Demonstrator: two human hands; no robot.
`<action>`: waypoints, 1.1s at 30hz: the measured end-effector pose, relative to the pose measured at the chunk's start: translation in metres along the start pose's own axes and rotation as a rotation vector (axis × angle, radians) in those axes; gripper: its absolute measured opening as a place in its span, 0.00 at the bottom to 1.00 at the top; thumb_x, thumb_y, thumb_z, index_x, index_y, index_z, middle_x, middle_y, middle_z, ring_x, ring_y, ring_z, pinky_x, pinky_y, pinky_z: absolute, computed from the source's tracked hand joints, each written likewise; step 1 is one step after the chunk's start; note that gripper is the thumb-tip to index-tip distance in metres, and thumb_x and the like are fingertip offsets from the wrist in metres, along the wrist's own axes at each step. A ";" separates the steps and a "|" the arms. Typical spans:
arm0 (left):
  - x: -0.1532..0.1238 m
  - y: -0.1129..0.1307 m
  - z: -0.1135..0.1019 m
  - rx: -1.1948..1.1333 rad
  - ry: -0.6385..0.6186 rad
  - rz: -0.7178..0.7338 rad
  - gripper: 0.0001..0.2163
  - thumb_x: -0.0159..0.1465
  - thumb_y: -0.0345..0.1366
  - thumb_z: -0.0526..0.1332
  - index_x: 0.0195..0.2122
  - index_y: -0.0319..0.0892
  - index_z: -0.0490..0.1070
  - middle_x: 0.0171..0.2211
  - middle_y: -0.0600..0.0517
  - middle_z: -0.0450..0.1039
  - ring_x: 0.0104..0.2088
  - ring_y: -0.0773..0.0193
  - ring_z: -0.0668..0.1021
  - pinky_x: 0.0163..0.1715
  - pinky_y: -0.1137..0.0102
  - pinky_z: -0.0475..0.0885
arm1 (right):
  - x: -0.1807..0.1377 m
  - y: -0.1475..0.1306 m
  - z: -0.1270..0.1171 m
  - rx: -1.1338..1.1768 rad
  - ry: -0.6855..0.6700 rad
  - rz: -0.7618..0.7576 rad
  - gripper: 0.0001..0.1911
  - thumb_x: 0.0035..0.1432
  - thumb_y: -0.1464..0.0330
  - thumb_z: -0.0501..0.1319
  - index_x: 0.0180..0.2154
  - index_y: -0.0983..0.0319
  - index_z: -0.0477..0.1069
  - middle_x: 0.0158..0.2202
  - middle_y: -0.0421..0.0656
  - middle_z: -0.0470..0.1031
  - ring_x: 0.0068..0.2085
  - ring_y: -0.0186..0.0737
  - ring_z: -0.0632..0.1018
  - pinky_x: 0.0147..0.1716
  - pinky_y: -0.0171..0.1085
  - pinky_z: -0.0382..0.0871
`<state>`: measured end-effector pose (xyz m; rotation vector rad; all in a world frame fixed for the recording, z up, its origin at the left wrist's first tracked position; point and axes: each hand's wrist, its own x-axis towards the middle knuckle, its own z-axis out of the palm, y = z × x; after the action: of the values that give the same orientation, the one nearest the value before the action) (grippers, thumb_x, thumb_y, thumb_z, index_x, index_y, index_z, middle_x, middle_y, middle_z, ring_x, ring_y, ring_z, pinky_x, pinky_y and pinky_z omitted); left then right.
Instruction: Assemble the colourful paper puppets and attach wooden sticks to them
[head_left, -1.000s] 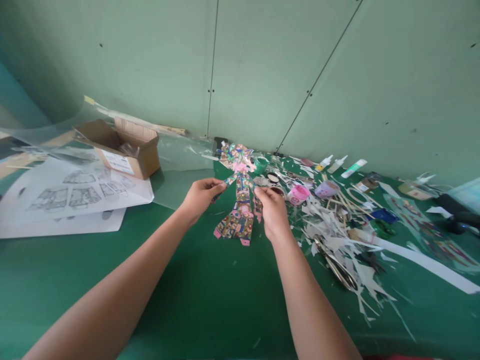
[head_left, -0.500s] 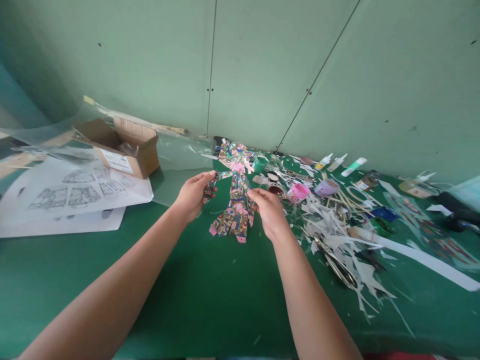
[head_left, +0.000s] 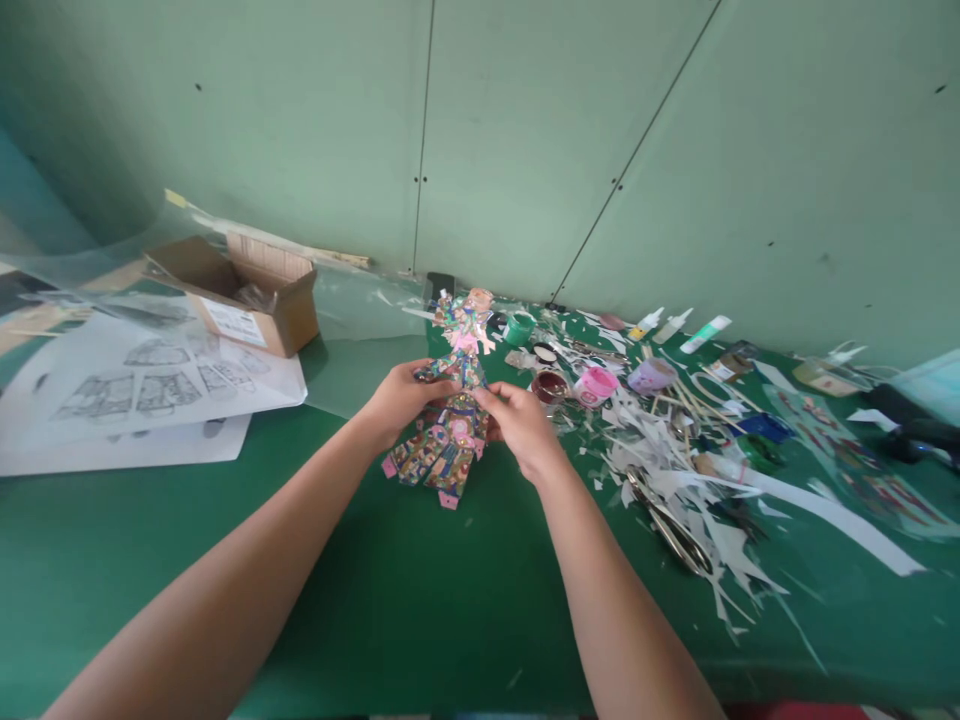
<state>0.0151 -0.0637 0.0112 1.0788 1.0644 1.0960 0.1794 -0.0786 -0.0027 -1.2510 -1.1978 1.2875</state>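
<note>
A colourful flat paper puppet figure [head_left: 444, 440], with a pink-and-patterned head at the top and a wide patterned skirt below, is held upright over the green table [head_left: 337, 560]. My left hand [head_left: 401, 400] pinches its left side near the waist. My right hand [head_left: 517, 425] pinches its right side. Both hands are closed on the figure, close together.
White paper scraps [head_left: 675, 470] and scissors [head_left: 675, 535] lie to the right, with small paint pots [head_left: 596, 385], glue bottles [head_left: 675, 325] and sticks behind. A cardboard box [head_left: 240, 290], printed sheets [head_left: 142, 385] and clear film [head_left: 360, 330] are on the left. A green wall stands behind.
Both hands have drawn together toward the figure's middle, folding its arms in. The figure has shifted slightly left and nearer to me, tilting.
</note>
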 end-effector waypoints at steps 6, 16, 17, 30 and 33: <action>0.002 0.000 -0.002 0.055 0.092 0.003 0.12 0.47 0.35 0.72 0.28 0.40 0.70 0.21 0.56 0.70 0.20 0.71 0.71 0.19 0.75 0.65 | 0.007 0.003 -0.008 -0.079 0.213 -0.142 0.19 0.45 0.50 0.64 0.28 0.61 0.73 0.21 0.37 0.70 0.24 0.35 0.69 0.24 0.35 0.65; 0.007 0.004 -0.001 0.176 0.175 0.004 0.09 0.51 0.34 0.69 0.30 0.40 0.71 0.23 0.55 0.70 0.20 0.68 0.74 0.19 0.74 0.67 | 0.016 0.011 -0.015 -0.424 0.328 -0.352 0.12 0.53 0.59 0.60 0.33 0.60 0.73 0.27 0.41 0.75 0.30 0.40 0.75 0.32 0.38 0.67; 0.008 0.002 -0.002 0.231 0.174 0.025 0.10 0.50 0.34 0.69 0.32 0.41 0.72 0.23 0.56 0.70 0.19 0.68 0.73 0.19 0.74 0.65 | 0.016 0.011 -0.015 -0.435 0.319 -0.347 0.11 0.53 0.60 0.60 0.33 0.61 0.73 0.28 0.41 0.75 0.30 0.40 0.75 0.32 0.37 0.67; 0.004 -0.010 -0.003 1.000 0.317 0.439 0.10 0.56 0.31 0.62 0.40 0.44 0.75 0.42 0.44 0.72 0.46 0.50 0.74 0.49 0.61 0.67 | 0.012 0.016 -0.013 -0.735 0.361 -0.393 0.12 0.56 0.63 0.59 0.40 0.61 0.73 0.38 0.49 0.77 0.41 0.47 0.77 0.42 0.43 0.68; -0.002 -0.007 0.000 0.936 0.373 0.453 0.09 0.58 0.30 0.60 0.39 0.42 0.74 0.44 0.43 0.72 0.48 0.50 0.73 0.52 0.59 0.65 | 0.009 0.019 -0.011 -0.676 0.229 -0.456 0.13 0.58 0.60 0.55 0.36 0.61 0.73 0.35 0.48 0.78 0.38 0.47 0.77 0.40 0.42 0.68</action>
<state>0.0154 -0.0666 0.0040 1.9737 1.7708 1.1937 0.1903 -0.0709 -0.0224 -1.4223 -1.6920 0.3927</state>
